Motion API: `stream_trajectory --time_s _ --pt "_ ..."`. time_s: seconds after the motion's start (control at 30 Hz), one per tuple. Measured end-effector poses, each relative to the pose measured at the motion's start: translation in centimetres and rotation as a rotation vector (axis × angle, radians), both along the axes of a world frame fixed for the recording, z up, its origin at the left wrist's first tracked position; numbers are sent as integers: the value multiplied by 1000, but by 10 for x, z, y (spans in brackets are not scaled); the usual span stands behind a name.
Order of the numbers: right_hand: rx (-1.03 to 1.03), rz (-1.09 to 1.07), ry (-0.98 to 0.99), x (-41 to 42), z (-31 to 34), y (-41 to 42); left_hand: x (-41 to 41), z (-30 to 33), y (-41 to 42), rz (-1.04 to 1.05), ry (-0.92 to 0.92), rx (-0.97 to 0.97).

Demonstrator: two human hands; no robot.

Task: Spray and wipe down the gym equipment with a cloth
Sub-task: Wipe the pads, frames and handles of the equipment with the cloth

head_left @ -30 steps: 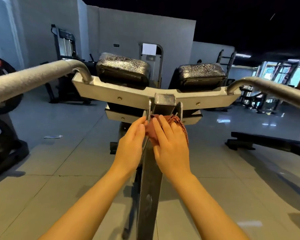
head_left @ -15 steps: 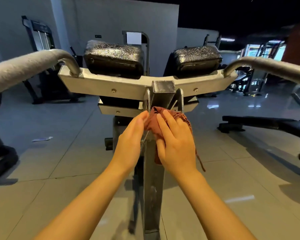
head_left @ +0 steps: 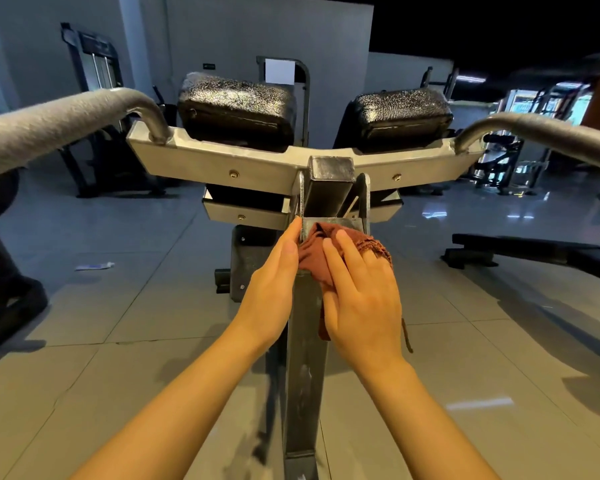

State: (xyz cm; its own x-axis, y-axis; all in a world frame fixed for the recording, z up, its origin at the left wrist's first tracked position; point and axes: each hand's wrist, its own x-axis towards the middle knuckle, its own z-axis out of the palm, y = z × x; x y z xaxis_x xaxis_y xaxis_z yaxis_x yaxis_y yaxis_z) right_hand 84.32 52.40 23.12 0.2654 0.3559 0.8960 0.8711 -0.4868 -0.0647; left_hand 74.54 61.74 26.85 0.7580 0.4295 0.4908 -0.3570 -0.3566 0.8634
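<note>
A grey metal gym machine stands in front of me, with an upright post (head_left: 305, 358), a wide crossbar (head_left: 222, 164) and two black pads (head_left: 236, 109). A reddish-brown cloth (head_left: 321, 251) lies on the post just under the bracket. My right hand (head_left: 361, 296) presses flat on the cloth with straight fingers. My left hand (head_left: 271, 289) rests against the post's left side, fingers straight, fingertips at the bracket edge. No spray bottle shows.
Two padded grey handles (head_left: 49, 126) reach toward me on the left and right. A black bench (head_left: 520, 251) lies on the floor at right. Dark machines stand at the left edge and back. A small scrap (head_left: 94, 266) lies on the tiled floor.
Both hands and the cloth have slid down the post a little, away from the bracket. The view has shifted so the machine sits more centred.
</note>
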Motion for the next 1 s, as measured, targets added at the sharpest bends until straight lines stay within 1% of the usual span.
stream_trajectory --time_s 0.1,0.2,0.33,0.4,0.47,0.5,0.6,0.63,0.67,0.7,0.77,0.83,0.9,0.97,1.0 --pt "-44 52 55 4 20 9 0 1 0 17 7 11" --pt "-116 94 31 19 27 14 0 4 1 15 10 10" --pt "-56 118 -31 21 2 5 0 5 6 2 -4 -13" --pt "-37 152 -10 19 -21 -1 1 6 5 -5 -10 -36" --pt "-42 166 96 20 -54 -7 -1 4 0 -22 -39 -64" --pt "-48 166 184 19 -73 -10 -3 0 -3 -17 -46 -68" --pt "3 197 521 14 -116 -10 -7 -28 -3 64 -10 -58" --pt "8 204 573 12 -124 -8 -7 -41 0 92 15 -100" --pt "23 216 573 9 -127 -4 -8 -55 5 127 44 -161" --pt "47 242 516 8 -129 0 -7 -67 10 160 81 -215" --pt "29 286 286 16 -125 13 -3 -82 18 196 156 -265" --pt "-56 305 16 41 -112 33 5 -89 22 197 183 -249" --pt "-137 287 -202 75 -101 52 13 -90 28 211 192 -210" --pt "-228 238 -354 104 -106 64 22 -94 40 229 203 -228" --pt "-253 243 -383 113 -117 67 26 -95 44 237 215 -238"
